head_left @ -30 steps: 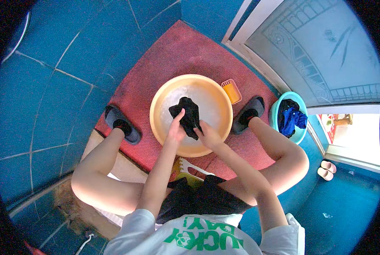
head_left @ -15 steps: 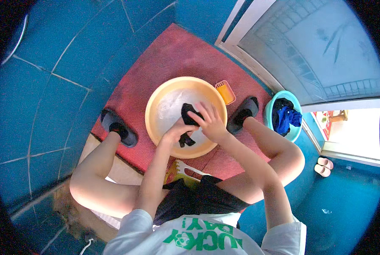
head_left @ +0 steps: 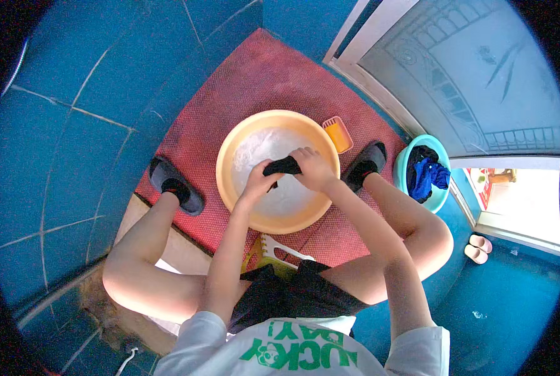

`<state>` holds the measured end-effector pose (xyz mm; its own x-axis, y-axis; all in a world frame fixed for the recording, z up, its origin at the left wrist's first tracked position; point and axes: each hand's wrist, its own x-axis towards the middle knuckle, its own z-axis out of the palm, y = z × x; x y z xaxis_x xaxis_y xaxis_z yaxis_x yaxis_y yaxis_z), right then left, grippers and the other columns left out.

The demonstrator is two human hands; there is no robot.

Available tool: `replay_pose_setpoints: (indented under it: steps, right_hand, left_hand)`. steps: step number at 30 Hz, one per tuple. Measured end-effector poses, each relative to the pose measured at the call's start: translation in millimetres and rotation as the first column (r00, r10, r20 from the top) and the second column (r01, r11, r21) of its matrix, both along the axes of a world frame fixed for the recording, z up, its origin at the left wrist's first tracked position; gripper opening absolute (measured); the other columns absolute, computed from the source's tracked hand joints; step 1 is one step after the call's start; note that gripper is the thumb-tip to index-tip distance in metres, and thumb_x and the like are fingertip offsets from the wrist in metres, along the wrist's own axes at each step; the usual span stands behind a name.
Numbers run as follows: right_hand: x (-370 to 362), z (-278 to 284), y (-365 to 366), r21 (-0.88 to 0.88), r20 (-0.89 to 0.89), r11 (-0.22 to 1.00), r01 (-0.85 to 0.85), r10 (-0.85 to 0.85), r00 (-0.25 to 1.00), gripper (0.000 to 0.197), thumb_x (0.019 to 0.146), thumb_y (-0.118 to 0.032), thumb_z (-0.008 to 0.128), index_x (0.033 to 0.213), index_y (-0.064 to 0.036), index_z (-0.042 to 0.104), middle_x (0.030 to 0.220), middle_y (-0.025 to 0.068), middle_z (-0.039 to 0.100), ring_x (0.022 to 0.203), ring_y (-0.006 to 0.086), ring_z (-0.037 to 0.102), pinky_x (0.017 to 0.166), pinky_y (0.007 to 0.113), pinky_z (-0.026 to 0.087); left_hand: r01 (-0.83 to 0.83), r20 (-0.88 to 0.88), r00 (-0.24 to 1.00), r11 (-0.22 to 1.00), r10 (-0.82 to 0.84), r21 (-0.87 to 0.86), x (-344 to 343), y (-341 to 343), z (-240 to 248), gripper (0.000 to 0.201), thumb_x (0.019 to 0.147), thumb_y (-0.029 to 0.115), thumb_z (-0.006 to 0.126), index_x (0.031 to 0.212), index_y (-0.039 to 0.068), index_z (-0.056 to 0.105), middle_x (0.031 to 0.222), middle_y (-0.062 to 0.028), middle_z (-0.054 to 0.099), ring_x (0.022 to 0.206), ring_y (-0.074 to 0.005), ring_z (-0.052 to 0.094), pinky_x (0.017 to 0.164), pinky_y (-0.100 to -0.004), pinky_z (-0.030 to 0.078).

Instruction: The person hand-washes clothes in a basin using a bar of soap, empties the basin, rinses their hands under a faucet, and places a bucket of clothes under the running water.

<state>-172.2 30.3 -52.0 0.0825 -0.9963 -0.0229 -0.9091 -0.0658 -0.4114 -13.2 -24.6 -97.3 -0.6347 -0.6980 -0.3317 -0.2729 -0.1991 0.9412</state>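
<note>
A round yellow basin (head_left: 231,153) of soapy water stands on a red mat (head_left: 255,81) between my feet. Over it I hold a small black garment (head_left: 282,166), twisted into a short roll. My left hand (head_left: 257,183) grips its left end and my right hand (head_left: 311,168) grips its right end. Both hands hover just above the foam, with most of the cloth hidden in my fists.
A small orange soap dish (head_left: 338,133) lies beside the basin's far right rim. A teal basin (head_left: 405,164) holding blue and dark clothes stands to the right by a white door frame. Black slippers (head_left: 175,185) are on my feet. Pale sandals (head_left: 478,247) lie at right.
The black garment hung loose and spread over the basin a second ago. Now both hands have drawn together and wrung it into a tight roll.
</note>
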Motion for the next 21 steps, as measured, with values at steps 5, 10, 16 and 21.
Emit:
replay_pose_setpoints:
  steps: [5,10,16,21]
  right_hand:
    - [23,-23,15,-0.003,0.491,0.968,0.249,-0.216,0.844,0.046,0.067,-0.014,0.058,0.108,-0.004,0.04,0.096,0.0128,0.048,0.093,0.0278,0.046,0.081,0.034,0.036]
    - [40,12,11,0.466,0.749,0.877,0.117,-0.461,0.476,0.067,0.059,-0.024,0.069,0.113,-0.0029,0.035,0.107,0.0118,0.044,0.103,0.0217,0.04,0.087,0.032,0.033]
    - [34,-18,14,0.436,0.817,0.882,0.179,-0.472,0.332,0.06,0.058,-0.023,0.069,0.108,-0.0066,0.042,0.094,0.0078,0.053,0.09,0.0208,0.051,0.075,0.031,0.041]
    - [39,-16,7,0.206,0.521,0.934,0.292,-0.357,0.775,0.036,0.062,-0.017,0.063,0.094,-0.0089,0.05,0.075,0.0093,0.057,0.068,0.0223,0.057,0.06,0.034,0.046]
  left_hand:
    - [-0.215,-0.27,0.876,0.825,0.399,0.522,-20,15,10,0.034,0.074,0.005,0.039,0.108,0.008,0.038,0.096,-0.0043,0.045,0.085,-0.0102,0.045,0.067,-0.0219,0.04]
    - [-0.051,-0.427,0.824,0.8,0.372,0.598,-8,18,8,0.043,0.076,0.015,0.035,0.119,0.01,0.033,0.116,-0.004,0.036,0.107,-0.0147,0.035,0.088,-0.0274,0.03]
    - [0.137,-0.518,0.825,0.81,0.226,0.571,-17,1,33,0.044,0.082,0.033,0.029,0.113,0.004,0.041,0.116,-0.0042,0.039,0.105,-0.0137,0.038,0.092,-0.028,0.024]
    - [0.112,-0.466,0.872,0.869,0.147,0.483,-3,-12,16,0.049,0.084,0.042,0.029,0.11,0.005,0.045,0.112,-0.0044,0.045,0.102,-0.0145,0.041,0.09,-0.0291,0.028]
